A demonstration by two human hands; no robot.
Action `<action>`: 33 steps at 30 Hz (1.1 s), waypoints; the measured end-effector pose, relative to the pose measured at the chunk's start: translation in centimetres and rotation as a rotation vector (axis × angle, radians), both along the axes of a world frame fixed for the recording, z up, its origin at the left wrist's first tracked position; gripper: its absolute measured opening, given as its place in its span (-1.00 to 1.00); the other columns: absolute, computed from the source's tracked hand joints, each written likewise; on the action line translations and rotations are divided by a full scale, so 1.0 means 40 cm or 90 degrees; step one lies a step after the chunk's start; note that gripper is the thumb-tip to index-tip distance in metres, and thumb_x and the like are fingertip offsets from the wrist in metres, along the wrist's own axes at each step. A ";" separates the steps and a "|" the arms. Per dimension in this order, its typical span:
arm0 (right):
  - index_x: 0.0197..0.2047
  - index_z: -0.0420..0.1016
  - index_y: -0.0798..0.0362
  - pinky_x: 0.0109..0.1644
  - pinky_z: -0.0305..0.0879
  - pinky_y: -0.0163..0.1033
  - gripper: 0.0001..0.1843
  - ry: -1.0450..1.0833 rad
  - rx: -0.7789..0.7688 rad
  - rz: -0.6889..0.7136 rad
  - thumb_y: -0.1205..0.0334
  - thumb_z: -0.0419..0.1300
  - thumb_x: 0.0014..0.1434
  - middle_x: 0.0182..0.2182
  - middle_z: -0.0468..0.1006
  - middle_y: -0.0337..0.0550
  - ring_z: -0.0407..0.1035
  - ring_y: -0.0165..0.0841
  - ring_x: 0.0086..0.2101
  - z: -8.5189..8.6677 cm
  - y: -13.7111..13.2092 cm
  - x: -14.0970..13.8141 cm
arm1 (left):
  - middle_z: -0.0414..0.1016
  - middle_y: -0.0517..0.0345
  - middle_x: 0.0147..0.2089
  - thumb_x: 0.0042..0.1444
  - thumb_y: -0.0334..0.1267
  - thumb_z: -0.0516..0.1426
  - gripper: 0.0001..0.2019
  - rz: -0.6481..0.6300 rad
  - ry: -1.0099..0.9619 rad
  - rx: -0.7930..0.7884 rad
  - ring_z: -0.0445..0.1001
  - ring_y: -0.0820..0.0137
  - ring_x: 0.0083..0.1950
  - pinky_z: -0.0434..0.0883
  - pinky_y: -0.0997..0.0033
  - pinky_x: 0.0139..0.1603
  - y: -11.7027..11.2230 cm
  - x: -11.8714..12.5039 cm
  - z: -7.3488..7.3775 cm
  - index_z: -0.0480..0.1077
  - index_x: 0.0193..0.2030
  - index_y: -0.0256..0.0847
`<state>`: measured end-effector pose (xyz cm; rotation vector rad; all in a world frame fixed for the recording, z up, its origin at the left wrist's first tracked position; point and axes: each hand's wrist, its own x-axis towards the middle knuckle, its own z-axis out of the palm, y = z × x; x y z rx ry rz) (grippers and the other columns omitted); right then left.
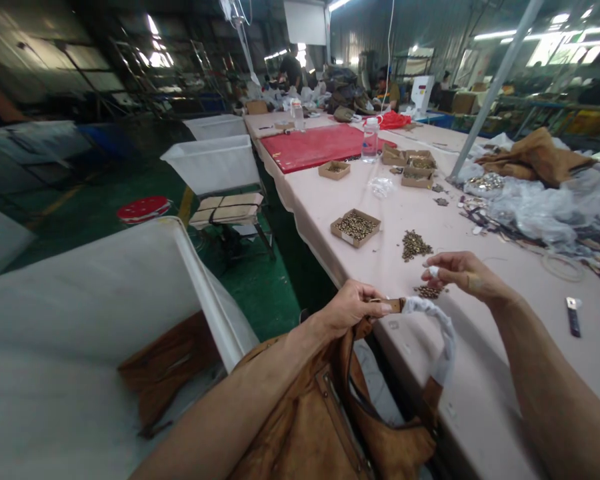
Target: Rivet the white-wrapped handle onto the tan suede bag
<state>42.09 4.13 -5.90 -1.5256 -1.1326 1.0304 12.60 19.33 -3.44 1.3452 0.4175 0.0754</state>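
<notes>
My left hand (353,308) is closed on the brown leather end of a bag handle (443,327), whose curved middle is wrapped in white. The handle belongs to a brown leather bag (293,420) with a zip pocket, hanging below my forearm against the table edge. Over the table, my right hand (467,275) has thumb and fingertips drawn together; anything tiny between them cannot be made out. White material shows at its fingertips. Just beneath it lies a small cluster of brass-coloured rivets (430,292), with a larger rivet pile (415,245) behind.
A cardboard box of rivets (356,228) stands on the pink-covered table (505,373), with more small boxes (417,167) and a water bottle (370,140) farther back. A cutter (573,317) lies right. At left is a large white bin (80,320) with brown leather inside.
</notes>
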 end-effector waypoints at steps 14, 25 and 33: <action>-0.13 0.69 0.13 -0.34 0.28 -0.21 -0.66 -0.427 -0.087 -0.134 0.12 0.24 0.13 -0.45 0.65 -0.13 0.47 -0.24 -0.43 -0.053 0.000 0.081 | 0.59 0.02 -0.43 -0.10 -0.12 0.39 -0.66 0.007 0.062 0.046 0.37 0.51 -0.57 0.23 0.55 -0.58 0.004 -0.003 -0.023 0.54 -0.29 -0.36; -0.13 0.59 0.12 -0.11 0.44 -0.15 -0.70 -0.605 -0.132 -0.126 0.01 0.29 0.35 -0.31 0.60 -0.19 0.49 -0.32 -0.31 -0.129 0.213 0.073 | 0.52 0.10 -0.53 -0.13 -0.19 0.32 -0.78 0.132 0.122 0.118 0.28 0.52 -0.64 0.15 0.54 -0.67 0.010 -0.008 -0.029 0.56 -0.40 -0.33; -0.19 0.57 0.12 -0.08 0.45 -0.14 -0.68 -0.648 -0.122 -0.010 0.00 0.28 0.36 -0.28 0.60 -0.19 0.49 -0.32 -0.27 -0.136 0.237 0.086 | 0.50 0.09 -0.55 -0.13 -0.19 0.33 -0.80 0.147 0.141 0.114 0.28 0.51 -0.64 0.16 0.54 -0.67 0.011 -0.011 -0.040 0.55 -0.45 -0.32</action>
